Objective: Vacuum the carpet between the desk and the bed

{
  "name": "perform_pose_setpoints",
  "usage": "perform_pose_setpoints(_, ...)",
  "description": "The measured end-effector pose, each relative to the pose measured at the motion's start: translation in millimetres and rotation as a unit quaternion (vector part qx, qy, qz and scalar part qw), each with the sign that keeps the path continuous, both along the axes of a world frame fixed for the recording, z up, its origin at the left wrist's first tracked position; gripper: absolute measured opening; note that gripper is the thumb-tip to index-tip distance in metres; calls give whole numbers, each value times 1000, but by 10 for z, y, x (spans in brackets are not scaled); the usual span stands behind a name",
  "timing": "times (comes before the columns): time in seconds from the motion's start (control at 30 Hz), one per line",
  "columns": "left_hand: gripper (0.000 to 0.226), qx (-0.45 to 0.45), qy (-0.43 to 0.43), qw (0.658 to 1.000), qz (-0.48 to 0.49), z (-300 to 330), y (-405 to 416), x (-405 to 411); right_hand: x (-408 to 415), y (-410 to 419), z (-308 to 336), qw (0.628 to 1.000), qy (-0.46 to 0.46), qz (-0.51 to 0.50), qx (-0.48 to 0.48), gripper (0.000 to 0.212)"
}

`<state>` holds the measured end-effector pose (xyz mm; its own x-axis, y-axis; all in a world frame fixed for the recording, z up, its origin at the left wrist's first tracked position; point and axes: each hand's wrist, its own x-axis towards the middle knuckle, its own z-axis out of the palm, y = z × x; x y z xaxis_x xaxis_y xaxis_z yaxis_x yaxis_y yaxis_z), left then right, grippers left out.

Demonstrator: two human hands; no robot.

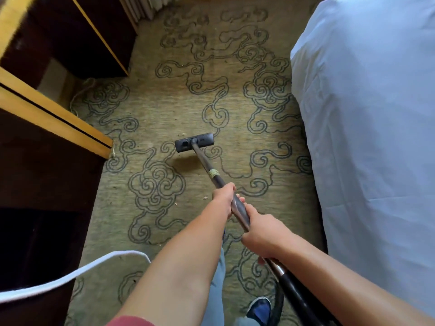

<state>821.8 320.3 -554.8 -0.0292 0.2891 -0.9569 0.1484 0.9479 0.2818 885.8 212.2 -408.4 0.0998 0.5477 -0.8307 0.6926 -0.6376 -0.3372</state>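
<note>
My left hand (223, 200) clenched round vacuum wand (213, 174), forward grip. My right hand (263, 234) grasping same wand nearer me, fingers wrapped. Floor head (194, 145) flat on carpet (164, 109) mid-strip, between desk (54, 118) at left edge and bed (367, 114) at right edge. White cord (70, 276) near lower-left corner.

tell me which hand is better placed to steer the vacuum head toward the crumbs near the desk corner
Left. The left hand grips the wand further forward, closest to the vacuum head; the right hand holds the rear near the hose.
</note>
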Motion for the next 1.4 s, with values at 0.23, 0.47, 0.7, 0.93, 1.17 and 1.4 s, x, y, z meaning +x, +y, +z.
perform_pose_setpoints(0.23,9,-21,8,1000,9,-211,-940,-13,31,-934,-346,1000,2,3,-9,82)
perform_pose_setpoints(0.47,16,-31,12,999,10,-428,-1075,-14,29,-1062,-656,1000,-11,5,-19,83)
perform_pose_setpoints(0.7,20,-29,31,999,-12,-387,-582,40,111,-586,-731,1000,-6,8,-2,62)
perform_pose_setpoints(0.93,32,-6,58,998,-39,-513,153,-132,-129,90,-985,1000,18,-18,0,71)
perform_pose_setpoints(1.17,23,14,62,997,-45,-649,838,-72,-33,776,-1098,999,34,-33,-10,69)
perform_pose_setpoints(1.4,16,16,78,995,-62,-742,1674,-56,-14,1580,-1206,995,73,-62,-6,58)
